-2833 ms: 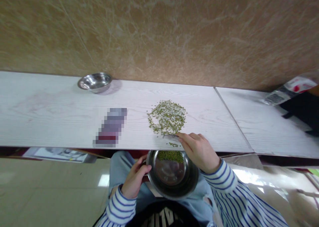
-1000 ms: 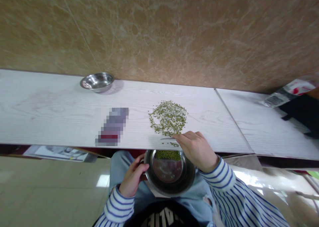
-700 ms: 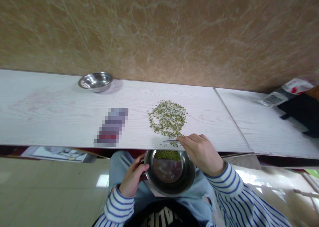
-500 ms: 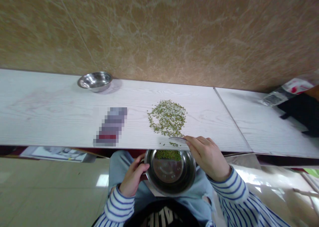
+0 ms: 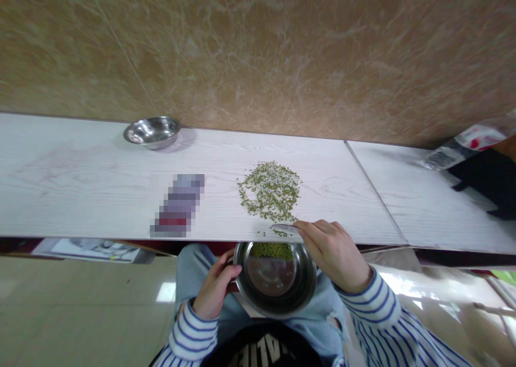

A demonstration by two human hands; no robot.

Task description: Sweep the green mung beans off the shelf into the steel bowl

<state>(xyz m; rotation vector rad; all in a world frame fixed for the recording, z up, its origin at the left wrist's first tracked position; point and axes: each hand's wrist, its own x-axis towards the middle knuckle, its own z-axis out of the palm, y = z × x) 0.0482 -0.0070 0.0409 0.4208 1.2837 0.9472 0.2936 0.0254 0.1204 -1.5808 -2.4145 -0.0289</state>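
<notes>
My left hand (image 5: 215, 286) is closed on the left rim of a deep steel bowl (image 5: 248, 297), fingers partly hidden. The bowl sits over my lap, just under the table's front edge, tilted. Small green mung beans (image 5: 272, 250) are gathered along its far side. My right hand (image 5: 332, 251) pinches a thin, curved metal utensil (image 5: 283, 228), spoon-like and seen nearly edge-on; its handle is hidden in my palm. The utensil is low over the tabletop, close to a few stray beans. Just beyond it, a round patch of scattered mung beans (image 5: 276, 187) lies on the table.
A smaller steel bowl (image 5: 152, 133) stands by the wall at the back left of the white table (image 5: 80, 195). A blurred-out flat rectangular item (image 5: 179, 206) lies left of the beans. On the far right are a clear plastic package (image 5: 463, 145) and a black object (image 5: 489, 181).
My right hand with the metal utensil has shifted back and forth near the table edge, ending slightly right. A few stray beans now lie nearer the edge. My left hand keeps its hold.
</notes>
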